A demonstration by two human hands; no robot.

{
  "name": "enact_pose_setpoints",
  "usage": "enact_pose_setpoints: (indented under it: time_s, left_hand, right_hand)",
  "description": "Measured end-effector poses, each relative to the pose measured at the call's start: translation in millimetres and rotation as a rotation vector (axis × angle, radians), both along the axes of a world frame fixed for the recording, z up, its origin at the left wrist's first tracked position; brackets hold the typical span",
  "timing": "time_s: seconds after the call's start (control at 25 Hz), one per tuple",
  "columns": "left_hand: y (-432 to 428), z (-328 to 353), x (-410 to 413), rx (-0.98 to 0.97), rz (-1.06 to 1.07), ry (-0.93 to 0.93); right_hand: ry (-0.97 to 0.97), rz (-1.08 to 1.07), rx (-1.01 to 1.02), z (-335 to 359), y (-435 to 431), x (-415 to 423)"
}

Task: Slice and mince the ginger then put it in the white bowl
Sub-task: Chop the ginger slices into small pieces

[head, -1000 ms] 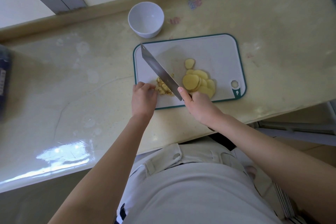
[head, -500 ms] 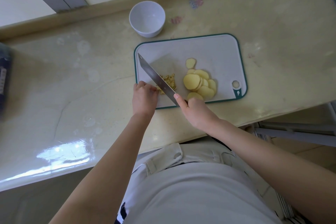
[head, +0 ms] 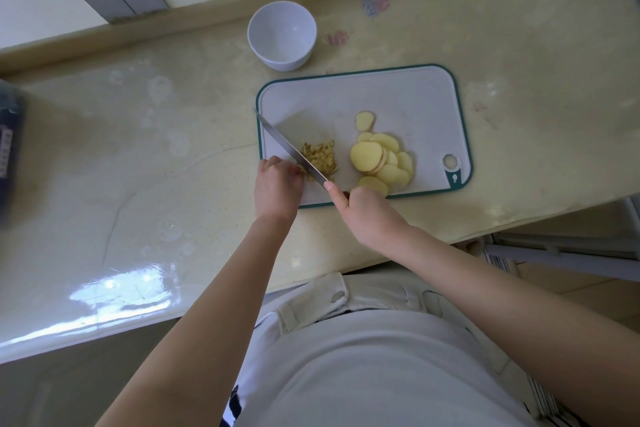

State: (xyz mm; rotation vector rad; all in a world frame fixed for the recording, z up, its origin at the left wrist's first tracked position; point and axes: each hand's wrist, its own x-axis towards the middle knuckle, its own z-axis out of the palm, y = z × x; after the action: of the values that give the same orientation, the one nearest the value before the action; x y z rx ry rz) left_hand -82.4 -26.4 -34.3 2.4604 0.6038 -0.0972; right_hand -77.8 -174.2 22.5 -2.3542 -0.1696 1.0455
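A white cutting board [head: 408,94] with a green rim lies on the counter. A pile of round ginger slices [head: 379,161] sits on its right half, and a small heap of chopped ginger [head: 320,156] lies left of them. My right hand [head: 367,215] grips the handle of a knife [head: 291,149], whose blade runs diagonally along the heap's left side. My left hand [head: 277,184] rests with curled fingers at the board's left front, knuckles against the blade; whether it holds ginger is hidden. The empty white bowl [head: 282,33] stands behind the board.
The cream counter [head: 138,156] stretches to the left, glossy with light reflections. A dark object [head: 8,142] sits at the far left edge. A raised ledge runs along the back. The counter's front edge is close to my body.
The knife has shifted left step by step, leaving more chopped ginger exposed on its right side. My left hand stayed at the board's left front.
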Motion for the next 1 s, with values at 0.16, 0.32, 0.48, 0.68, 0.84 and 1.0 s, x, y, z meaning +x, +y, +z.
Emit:
enact_pose_setpoints:
  time_s: [0.16,0.32,0.48,0.68,0.84,1.0]
  left_hand:
    - [0.6,-1.8,-0.5,0.003,0.001,-0.009]
    - [0.7,-3.6,-2.6,0.01,-0.001,-0.022]
    - [2.1,-6.6,-4.9,0.029,-0.035,-0.07]
    - [-3.4,-3.6,9.2,0.02,-0.027,-0.015]
    - [-4.6,-2.7,19.5,0.002,-0.038,0.036]
    - [7.5,-4.9,6.5,-0.003,-0.042,-0.046]
  right_hand:
    - [-0.033,0.028,-0.017,-2.0,5.5,0.4]
    - [-0.057,-0.042,-0.03,-11.0,5.6,2.3]
    - [0.025,-0.026,0.006,-13.7,-4.7,10.8]
    - [-0.008,-0.066,0.013,-10.1,-8.9,22.8]
    - [-0.042,-0.129,-0.003,-7.4,-9.2,36.8]
    - [-0.004,-0.157,0.058,-7.6,-9.8,31.9]
